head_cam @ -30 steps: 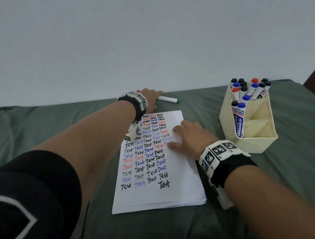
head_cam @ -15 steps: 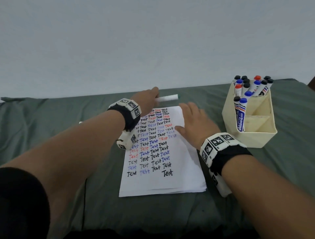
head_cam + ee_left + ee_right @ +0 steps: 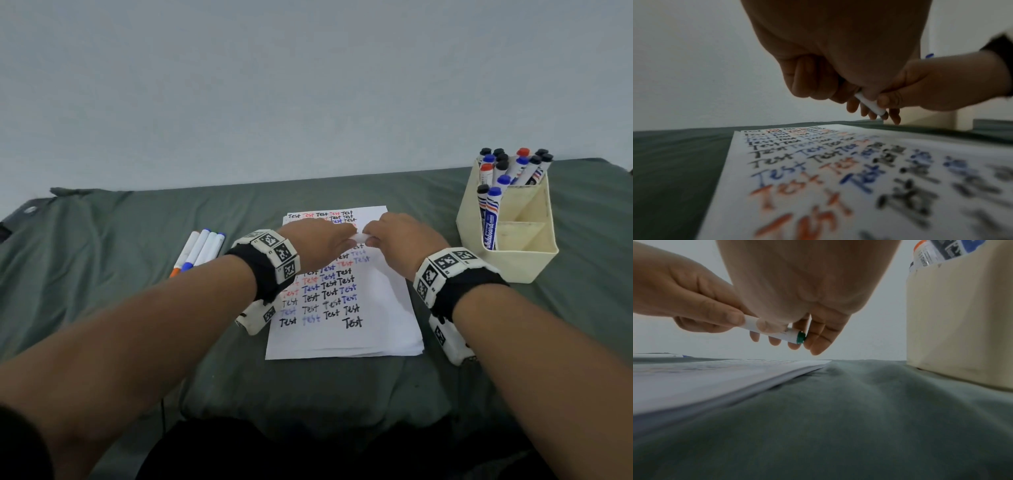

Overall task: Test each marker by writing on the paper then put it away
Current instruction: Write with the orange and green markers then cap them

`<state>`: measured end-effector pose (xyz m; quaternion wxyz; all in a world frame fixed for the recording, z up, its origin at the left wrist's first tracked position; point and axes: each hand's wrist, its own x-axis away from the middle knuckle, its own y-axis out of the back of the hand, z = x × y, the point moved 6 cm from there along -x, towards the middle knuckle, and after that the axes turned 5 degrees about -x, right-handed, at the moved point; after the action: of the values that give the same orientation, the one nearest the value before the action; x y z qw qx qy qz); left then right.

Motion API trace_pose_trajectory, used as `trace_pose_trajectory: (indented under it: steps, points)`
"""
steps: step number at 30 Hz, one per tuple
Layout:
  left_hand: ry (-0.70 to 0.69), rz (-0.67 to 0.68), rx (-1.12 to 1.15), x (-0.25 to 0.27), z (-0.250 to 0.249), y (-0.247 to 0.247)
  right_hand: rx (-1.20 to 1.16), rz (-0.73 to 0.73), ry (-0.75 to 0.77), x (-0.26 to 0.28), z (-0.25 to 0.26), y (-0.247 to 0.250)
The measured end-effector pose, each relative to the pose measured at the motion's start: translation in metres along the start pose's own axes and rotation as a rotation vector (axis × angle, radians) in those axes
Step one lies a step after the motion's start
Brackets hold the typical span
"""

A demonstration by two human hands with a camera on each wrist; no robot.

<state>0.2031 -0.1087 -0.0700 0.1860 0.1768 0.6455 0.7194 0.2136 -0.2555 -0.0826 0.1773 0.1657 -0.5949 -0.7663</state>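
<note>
- Marker (image 3: 772, 331), a slim white barrel with a green end, sits level between my two hands, held in the air above the far part of the paper (image 3: 383, 308).
- My left hand (image 3: 318, 240) curls its fingers and thumb tightly round the plain end of the barrel.
- My right hand (image 3: 400, 240) pinches the green end, thumb on the barrel, with its fingertips (image 3: 816, 344) just past the green tip.
- I judge this to be the moment of pulling the cap off before writing; I cannot tell where the cap seam lies.
- Risk: if the cap gives way suddenly, my hands could jerk apart and the tip could streak the sheet or the cloth.
- Risk: the smooth plastic could slip in a loose pinch and drop onto the written lines.
- Risk: the paper lies loose on soft fabric, so pressing to write may crease or shift it with no hand steadying it.
- Beneath, the paper is a thin stack of white sheets; the top one is covered with rows of the word "Test" in black, blue and red.
- Under everything is a grey-green cloth (image 3: 102, 308), matte and softly wrinkled.
- To my left, four thin white markers (image 3: 202, 250) lie side by side on the cloth.
- To my right stands a cream plastic holder (image 3: 513, 267), boxy with dividers, crowded with thicker capped markers standing upright.
</note>
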Motion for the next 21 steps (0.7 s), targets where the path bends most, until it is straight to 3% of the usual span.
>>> trace_pose_trajectory:
  steps: [4,11,18,21]
  points:
    - [0.025,0.011,0.023,0.006,0.002,0.005,-0.037,0.037,0.036,-0.004,0.002,-0.006]
    - [0.233,0.062,0.184,0.034,0.039,0.011,-0.057,0.013,0.045,-0.004,0.007,-0.003]
    - [0.674,0.002,0.182,0.113,0.152,-0.007,-0.058,0.003,0.021,-0.007,-0.004,-0.005]
    - [0.723,0.085,0.102,0.144,0.188,-0.013,-0.042,0.011,0.014,-0.008,-0.004,-0.008]
